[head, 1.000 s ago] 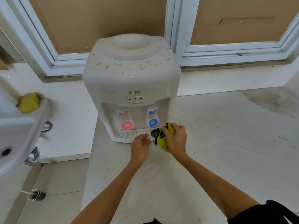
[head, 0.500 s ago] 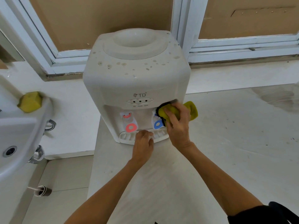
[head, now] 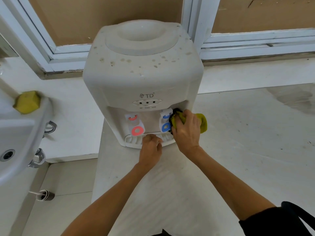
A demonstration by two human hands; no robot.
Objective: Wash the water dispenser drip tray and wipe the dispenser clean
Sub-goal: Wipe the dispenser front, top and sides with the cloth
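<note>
We had R hand (head: 186,128) clamped on yellow cloth (head: 202,122) beside blue tap (head: 165,122) of dispenser (head: 143,79), L hand (head: 150,147) curled on drip tray (head: 132,140) front edge.

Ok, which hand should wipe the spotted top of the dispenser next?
Right hand: it already grips the cloth beside the blue tap. Left hand rests on the drip tray.

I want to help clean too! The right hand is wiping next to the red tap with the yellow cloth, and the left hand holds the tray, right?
Almost. The head view shows the right hand pressing the yellow cloth beside the blue tap, not the red tap. The left hand is at the tray, as you said.
</note>
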